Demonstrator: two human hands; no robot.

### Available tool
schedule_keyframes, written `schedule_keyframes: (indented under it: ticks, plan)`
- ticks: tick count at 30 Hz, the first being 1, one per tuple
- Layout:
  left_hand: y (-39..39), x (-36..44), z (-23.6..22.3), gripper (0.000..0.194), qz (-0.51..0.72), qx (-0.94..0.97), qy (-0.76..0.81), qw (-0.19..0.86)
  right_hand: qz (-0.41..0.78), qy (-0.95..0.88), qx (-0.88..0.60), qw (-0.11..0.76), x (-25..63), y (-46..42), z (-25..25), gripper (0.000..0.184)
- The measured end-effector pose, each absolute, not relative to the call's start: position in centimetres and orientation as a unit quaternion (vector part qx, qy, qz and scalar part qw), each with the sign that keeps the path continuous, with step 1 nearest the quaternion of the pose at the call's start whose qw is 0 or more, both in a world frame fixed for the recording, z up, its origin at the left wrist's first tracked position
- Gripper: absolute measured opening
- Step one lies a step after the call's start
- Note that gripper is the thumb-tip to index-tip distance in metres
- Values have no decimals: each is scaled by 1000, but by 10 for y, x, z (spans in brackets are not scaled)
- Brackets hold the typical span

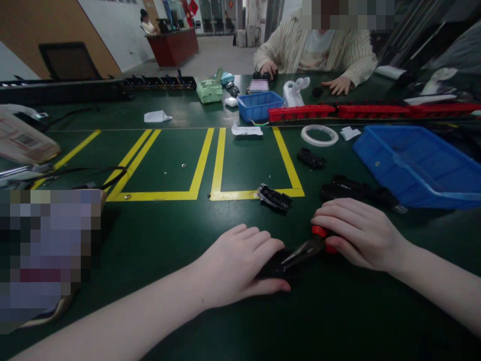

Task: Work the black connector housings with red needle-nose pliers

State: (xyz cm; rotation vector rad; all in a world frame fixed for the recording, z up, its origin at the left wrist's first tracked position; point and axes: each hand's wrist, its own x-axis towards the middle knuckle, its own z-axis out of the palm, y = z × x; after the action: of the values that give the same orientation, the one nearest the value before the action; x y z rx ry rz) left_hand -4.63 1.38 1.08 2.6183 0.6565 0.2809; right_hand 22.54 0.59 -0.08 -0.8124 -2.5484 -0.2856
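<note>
My right hand (356,233) is closed around the red handles of a pair of pliers (302,252). The pliers' dark metal jaws point left and touch a black plastic part (276,265). Fingers and thumb of my left hand (244,263) wrap that black part against the green table (165,321); most of it is hidden under the hand. Just beyond the hands lies a black and grey plastic piece (274,198) on the yellow tape. A second small black piece (311,158) rests farther back, and a longer black object (356,190) sits behind my right hand.
At right stands a large blue bin (421,170), with a tape roll (319,135) beside it. Red strips (368,111) and a small blue basket (259,106) lie farther back. Across the table sits a person in a striped shirt (280,45). A blurred-out object (48,255) is at left.
</note>
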Motion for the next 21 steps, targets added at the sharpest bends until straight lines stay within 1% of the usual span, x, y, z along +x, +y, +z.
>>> schedule_keyframes:
  ticks: [8,16,21]
  plan:
    - [13,-46,9,43,97,945,238,203,-115,-930,-269,224,220,5,5,15]
    - [13,-46,11,43,83,944,244,207,-104,-922,-293,229,220,5,2,16]
    - [13,-45,12,42,78,945,243,204,-106,-925,-282,233,219,5,1,17]
